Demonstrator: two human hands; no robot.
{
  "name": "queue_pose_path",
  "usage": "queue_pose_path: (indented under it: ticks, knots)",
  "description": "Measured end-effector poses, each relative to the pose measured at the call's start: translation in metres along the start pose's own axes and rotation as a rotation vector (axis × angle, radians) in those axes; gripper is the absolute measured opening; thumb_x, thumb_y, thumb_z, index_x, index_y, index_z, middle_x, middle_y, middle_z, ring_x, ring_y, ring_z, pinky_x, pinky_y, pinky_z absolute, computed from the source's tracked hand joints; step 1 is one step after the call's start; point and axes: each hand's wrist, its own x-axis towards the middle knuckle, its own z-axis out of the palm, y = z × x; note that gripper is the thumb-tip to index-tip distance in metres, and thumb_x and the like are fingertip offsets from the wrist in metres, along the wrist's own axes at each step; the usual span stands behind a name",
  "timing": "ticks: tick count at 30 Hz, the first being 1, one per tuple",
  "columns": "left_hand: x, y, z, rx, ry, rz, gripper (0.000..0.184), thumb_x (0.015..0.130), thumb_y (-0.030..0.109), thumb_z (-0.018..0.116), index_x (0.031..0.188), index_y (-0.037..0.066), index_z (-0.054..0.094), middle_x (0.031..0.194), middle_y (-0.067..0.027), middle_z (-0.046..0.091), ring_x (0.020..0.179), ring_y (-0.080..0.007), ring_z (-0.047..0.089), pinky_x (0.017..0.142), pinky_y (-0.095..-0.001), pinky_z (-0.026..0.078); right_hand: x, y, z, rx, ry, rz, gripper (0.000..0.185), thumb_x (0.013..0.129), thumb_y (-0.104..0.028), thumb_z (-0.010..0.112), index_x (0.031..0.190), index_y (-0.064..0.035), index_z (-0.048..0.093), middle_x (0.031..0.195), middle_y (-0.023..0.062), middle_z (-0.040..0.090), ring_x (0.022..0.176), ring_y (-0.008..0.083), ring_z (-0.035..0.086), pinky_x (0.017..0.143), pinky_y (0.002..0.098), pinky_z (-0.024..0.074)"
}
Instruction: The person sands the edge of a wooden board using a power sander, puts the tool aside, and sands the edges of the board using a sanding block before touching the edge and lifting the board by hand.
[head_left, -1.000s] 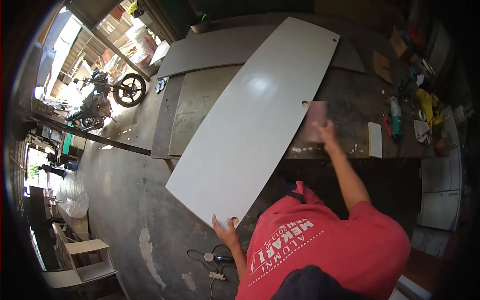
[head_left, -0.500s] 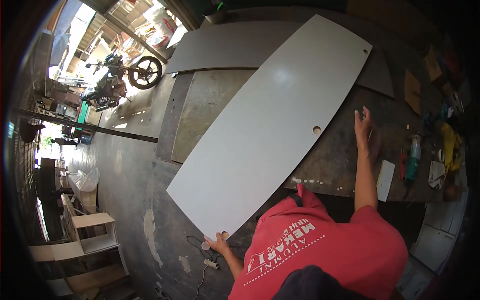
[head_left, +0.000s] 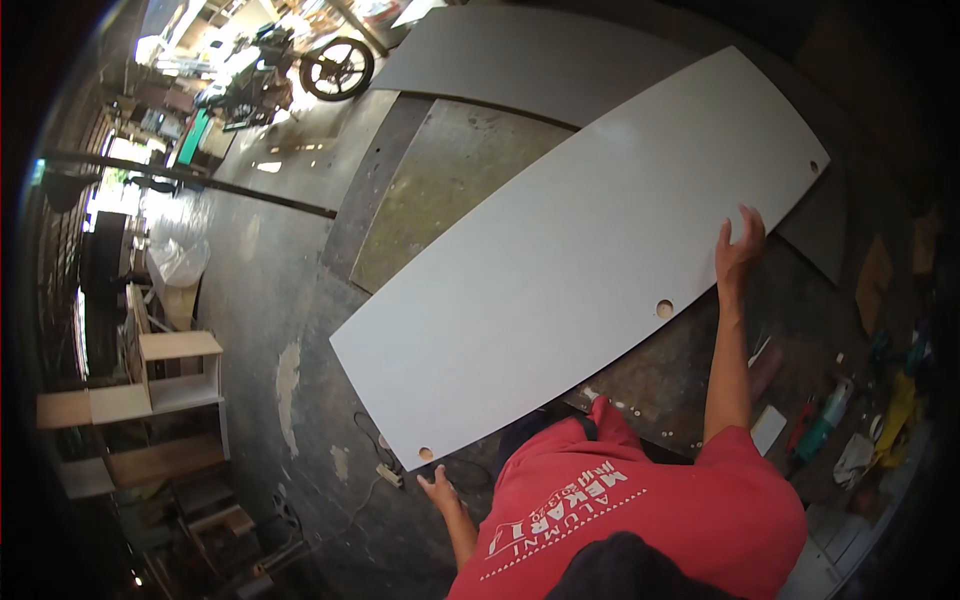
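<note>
A large pale panel with curved long sides lies at a slant over the worktop. Round holes show along its near side: one at the left end, one in the middle and one at the right end. My right hand is at the panel's near edge, right of the middle hole, with fingers apart and nothing in them; whether it touches the surface I cannot tell. Just off the left end, below the hole there, my left hand has its thumb and fingers apart and holds nothing.
A grey panel and a worn board lie beyond. At right are a teal power tool, a white block and yellow material. A cable connector lies at lower left; a motorcycle stands behind.
The pale panel has turned clockwise, its far end swinging right and down. My left hand has come off its edge. My right hand, apart from the panel before, is now at its near edge.
</note>
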Motion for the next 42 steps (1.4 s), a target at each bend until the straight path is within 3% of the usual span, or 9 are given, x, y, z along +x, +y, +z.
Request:
queue_pose_path:
  ticks: [4,5,12,16,26,33,37,38,42]
  knots:
    - [-0.026,0.017,0.014,-0.175,-0.145,-0.217,0.102,0.084,0.037,0.073,0.162,0.007,0.016,0.164,-0.0202,0.027,0.153,-0.0399,0.020,0.116,-0.0620,0.022,0.043,-0.072,0.049,0.289,-0.374,-0.144,0.027,0.093,-0.015,0.069,0.116,-0.0020,0.066,0.121,0.0167,0.067,0.116,0.0362,0.062,0.103,0.0440,0.0479]
    - [-0.028,0.017,0.018,-0.243,-0.196,-0.254,0.108,0.085,0.032,0.074,0.163,0.006,0.004,0.164,-0.0238,0.026,0.155,-0.0409,0.019,0.119,-0.0618,0.020,0.054,-0.087,0.069,0.336,-0.446,-0.205,0.026,0.093,-0.015,0.068,0.116,-0.0017,0.066,0.121,0.0166,0.067,0.116,0.0358,0.062,0.103,0.0436,0.0482]
    - [-0.069,0.034,0.071,-0.518,-0.353,-0.429,0.075,0.090,0.039,0.072,0.148,0.005,0.039,0.152,-0.0232,0.042,0.143,-0.0411,0.037,0.115,-0.0605,0.028,0.160,-0.132,0.188,0.265,-0.518,-0.614,0.025,0.094,-0.016,0.069,0.115,-0.0023,0.068,0.123,0.0151,0.067,0.117,0.0345,0.063,0.103,0.0428,0.0499]
    - [-0.077,0.035,0.097,-0.597,-0.493,-0.489,0.056,0.093,0.039,0.069,0.135,0.006,0.051,0.139,-0.0191,0.054,0.129,-0.0379,0.052,0.109,-0.0582,0.038,0.182,-0.134,0.220,0.180,-0.792,-0.511,0.023,0.097,-0.023,0.066,0.098,-0.0007,0.073,0.112,0.0167,0.069,0.105,0.0346,0.066,0.093,0.0437,0.0530]
    - [-0.079,0.055,0.107,-0.648,-0.422,-0.504,0.054,0.095,0.034,0.068,0.132,0.001,0.048,0.130,-0.0219,0.058,0.123,-0.0383,0.057,0.103,-0.0569,0.048,0.190,-0.112,0.239,0.117,-0.676,-0.708,0.038,0.102,-0.031,0.060,0.086,0.0030,0.068,0.089,0.0165,0.066,0.083,0.0332,0.065,0.077,0.0447,0.0526]
    - [-0.083,0.048,0.117,-0.624,-0.393,-0.492,0.055,0.096,0.034,0.065,0.137,0.002,0.045,0.134,-0.0225,0.055,0.127,-0.0398,0.056,0.107,-0.0592,0.045,0.125,-0.197,0.228,0.517,-0.916,-0.980,0.017,0.093,-0.019,0.069,0.088,-0.0027,0.071,0.089,0.0140,0.068,0.087,0.0346,0.065,0.078,0.0438,0.0519]
    - [-0.098,0.048,0.125,-0.710,-0.406,-0.557,0.057,0.094,0.036,0.067,0.136,0.003,0.046,0.126,-0.0213,0.058,0.123,-0.0393,0.058,0.103,-0.0603,0.047,0.118,-0.228,0.215,0.337,-1.147,-0.820,0.038,0.089,-0.039,0.071,0.091,-0.0012,0.072,0.083,0.0175,0.071,0.080,0.0372,0.068,0.075,0.0448,0.0541]
    - [-0.100,0.046,0.129,-0.721,-0.412,-0.564,0.060,0.096,0.043,0.063,0.139,0.004,0.046,0.130,-0.0217,0.058,0.125,-0.0404,0.056,0.106,-0.0620,0.044,0.119,-0.223,0.230,0.300,-1.169,-0.835,0.054,0.085,-0.053,0.071,0.089,0.0006,0.073,0.079,0.0210,0.071,0.077,0.0391,0.070,0.072,0.0455,0.0544]
    - [-0.082,0.042,0.136,-0.916,-0.306,-0.520,0.071,0.096,0.055,0.054,0.147,0.006,0.041,0.143,-0.0221,0.052,0.134,-0.0417,0.051,0.111,-0.0648,0.036,0.123,-0.221,0.250,0.158,-1.221,-0.985,0.070,0.082,-0.069,0.068,0.088,0.0003,0.077,0.080,0.0222,0.071,0.080,0.0390,0.071,0.074,0.0451,0.0546]
